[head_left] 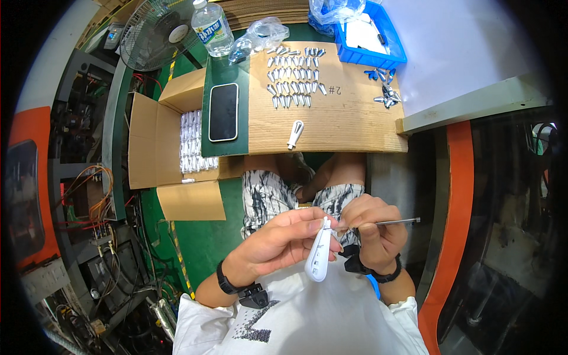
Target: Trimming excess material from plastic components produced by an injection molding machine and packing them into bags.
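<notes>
My left hand point(275, 244) is closed in a pinch on the narrow end of a white teardrop-shaped plastic piece point(319, 263), whose wide end hangs down over my shirt. Beside it, my right hand point(377, 232) grips a thin metal rod point(397, 222) that sticks out to the right. The rod's other end points at the narrow end of the plastic piece; whether it touches is hidden by my fingers. A similar white piece point(295, 135) with a grey slot lies on the cardboard sheet point(352, 127) near its front edge.
Several rows of small silvery parts point(296, 75) stand on the cardboard. Loose metal and blue parts point(387, 96) lie right of them, below a blue bin point(378, 59). At left are a phone point(223, 112), a bottle point(212, 29), a fan point(160, 35) and an open carton point(144, 139) of white pieces.
</notes>
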`<control>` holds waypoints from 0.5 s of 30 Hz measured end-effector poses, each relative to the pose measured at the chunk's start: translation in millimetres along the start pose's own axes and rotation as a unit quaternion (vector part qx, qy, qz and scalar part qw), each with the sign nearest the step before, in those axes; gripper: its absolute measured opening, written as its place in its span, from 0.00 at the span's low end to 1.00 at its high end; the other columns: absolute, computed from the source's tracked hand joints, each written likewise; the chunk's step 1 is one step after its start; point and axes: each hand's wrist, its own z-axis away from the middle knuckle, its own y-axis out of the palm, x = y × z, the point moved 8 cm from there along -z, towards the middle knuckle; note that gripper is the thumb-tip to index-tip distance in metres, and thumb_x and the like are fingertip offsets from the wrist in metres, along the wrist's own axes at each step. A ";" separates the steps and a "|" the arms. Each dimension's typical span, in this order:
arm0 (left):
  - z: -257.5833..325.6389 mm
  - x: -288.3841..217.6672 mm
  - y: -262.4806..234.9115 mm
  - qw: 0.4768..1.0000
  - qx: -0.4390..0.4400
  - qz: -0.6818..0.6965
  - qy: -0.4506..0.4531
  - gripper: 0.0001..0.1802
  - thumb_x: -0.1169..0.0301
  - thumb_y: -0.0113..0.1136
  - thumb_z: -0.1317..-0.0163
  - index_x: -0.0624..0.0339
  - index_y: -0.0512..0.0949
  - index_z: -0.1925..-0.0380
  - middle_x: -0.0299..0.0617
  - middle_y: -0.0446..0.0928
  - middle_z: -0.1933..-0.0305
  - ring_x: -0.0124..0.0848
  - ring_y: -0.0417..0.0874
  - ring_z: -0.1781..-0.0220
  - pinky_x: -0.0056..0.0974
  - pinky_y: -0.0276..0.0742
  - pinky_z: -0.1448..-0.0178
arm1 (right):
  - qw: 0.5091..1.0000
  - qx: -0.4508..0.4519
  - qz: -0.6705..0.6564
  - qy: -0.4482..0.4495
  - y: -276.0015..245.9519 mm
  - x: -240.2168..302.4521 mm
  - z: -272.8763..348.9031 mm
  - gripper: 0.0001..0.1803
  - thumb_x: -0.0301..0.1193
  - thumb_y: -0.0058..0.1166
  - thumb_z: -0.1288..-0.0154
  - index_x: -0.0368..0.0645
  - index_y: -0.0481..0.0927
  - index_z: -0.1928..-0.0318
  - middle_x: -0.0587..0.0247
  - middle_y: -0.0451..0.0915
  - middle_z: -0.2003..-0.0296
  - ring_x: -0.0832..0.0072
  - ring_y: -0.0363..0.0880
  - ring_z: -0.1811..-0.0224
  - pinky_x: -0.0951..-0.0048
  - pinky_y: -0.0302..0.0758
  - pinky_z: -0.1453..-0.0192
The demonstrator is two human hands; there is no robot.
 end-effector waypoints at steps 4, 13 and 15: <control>1.6 -2.5 0.0 1.000 0.001 0.009 0.006 0.18 0.64 0.49 0.28 0.66 0.69 0.45 0.54 0.79 0.54 0.41 0.83 0.53 0.40 0.79 0.45 | 1.000 0.009 0.005 0.002 2.0 0.7 -0.8 0.07 0.28 0.50 0.29 0.36 0.73 0.59 0.51 0.80 0.69 0.69 0.78 0.69 0.71 0.75 0.64; 2.1 -4.5 -3.3 1.000 -0.006 0.017 0.016 0.18 0.65 0.49 0.28 0.68 0.70 0.46 0.55 0.79 0.54 0.40 0.83 0.53 0.39 0.78 0.45 | 0.995 -0.033 -0.081 0.058 0.9 -8.6 3.4 0.08 0.29 0.48 0.28 0.35 0.73 0.59 0.51 0.80 0.68 0.69 0.79 0.69 0.71 0.77 0.62; 1.6 -4.9 -3.2 1.000 -0.002 0.020 0.017 0.18 0.65 0.49 0.28 0.68 0.70 0.46 0.55 0.79 0.54 0.40 0.83 0.53 0.39 0.78 0.45 | 0.997 -0.033 -0.050 0.049 2.0 -6.1 -0.8 0.12 0.35 0.47 0.27 0.37 0.69 0.62 0.53 0.76 0.71 0.71 0.78 0.72 0.73 0.77 0.66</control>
